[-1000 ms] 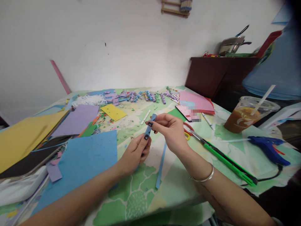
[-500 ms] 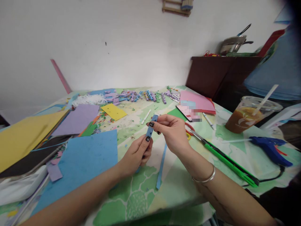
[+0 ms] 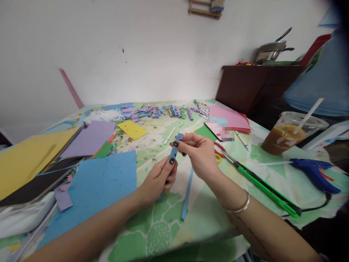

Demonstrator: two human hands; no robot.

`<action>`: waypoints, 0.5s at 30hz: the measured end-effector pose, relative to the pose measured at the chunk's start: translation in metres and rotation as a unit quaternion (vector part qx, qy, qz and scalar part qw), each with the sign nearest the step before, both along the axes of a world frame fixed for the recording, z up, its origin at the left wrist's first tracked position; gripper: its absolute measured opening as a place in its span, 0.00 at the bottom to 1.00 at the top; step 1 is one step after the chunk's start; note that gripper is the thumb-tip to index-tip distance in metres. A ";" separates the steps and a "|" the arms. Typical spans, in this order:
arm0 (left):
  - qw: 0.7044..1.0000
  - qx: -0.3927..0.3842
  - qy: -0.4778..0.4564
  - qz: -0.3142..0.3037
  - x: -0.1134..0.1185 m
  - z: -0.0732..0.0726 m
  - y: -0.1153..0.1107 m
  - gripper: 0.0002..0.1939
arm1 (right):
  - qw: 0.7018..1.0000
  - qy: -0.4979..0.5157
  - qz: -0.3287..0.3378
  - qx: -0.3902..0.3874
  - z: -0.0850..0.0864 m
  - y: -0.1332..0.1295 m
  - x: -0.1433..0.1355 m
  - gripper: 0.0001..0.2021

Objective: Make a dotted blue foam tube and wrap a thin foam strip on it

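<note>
A narrow blue strip (image 3: 173,151) with dark spots is held upright between both hands above the table. My left hand (image 3: 160,176) grips its lower part, thumb on the front and fingers curled behind. My right hand (image 3: 200,153) pinches the strip near its top between thumb and forefinger. A bit of blue shows below my left hand. On the tablecloth under the hands lies a loose light blue paper strip (image 3: 187,194). Blue paper (image 3: 100,182) lies to the left of my left hand.
Red-handled scissors (image 3: 220,147), a green cutter (image 3: 267,189), a blue glue gun (image 3: 313,174) and a drink cup (image 3: 286,134) stand or lie at the right. Coloured paper covers the left. Curled paper pieces (image 3: 174,111) line the back. A person (image 3: 319,83) is at the right.
</note>
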State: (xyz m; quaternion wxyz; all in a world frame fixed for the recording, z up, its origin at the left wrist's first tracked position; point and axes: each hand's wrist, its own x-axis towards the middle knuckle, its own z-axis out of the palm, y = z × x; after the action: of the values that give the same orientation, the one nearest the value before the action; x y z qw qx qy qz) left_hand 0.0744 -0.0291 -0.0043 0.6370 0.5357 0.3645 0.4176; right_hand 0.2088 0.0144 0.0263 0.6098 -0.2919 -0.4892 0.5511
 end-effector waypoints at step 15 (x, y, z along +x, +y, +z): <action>0.999 -0.021 -0.021 -0.038 -0.003 0.001 0.001 0.21 | 1.000 0.011 0.018 0.003 0.001 0.001 0.004 0.09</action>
State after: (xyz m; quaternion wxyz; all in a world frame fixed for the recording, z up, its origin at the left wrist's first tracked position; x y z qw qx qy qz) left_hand 0.0715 -0.0284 -0.0036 0.6712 0.5267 0.3394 0.3960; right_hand 0.2127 0.0158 0.0276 0.6056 -0.2753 -0.4892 0.5640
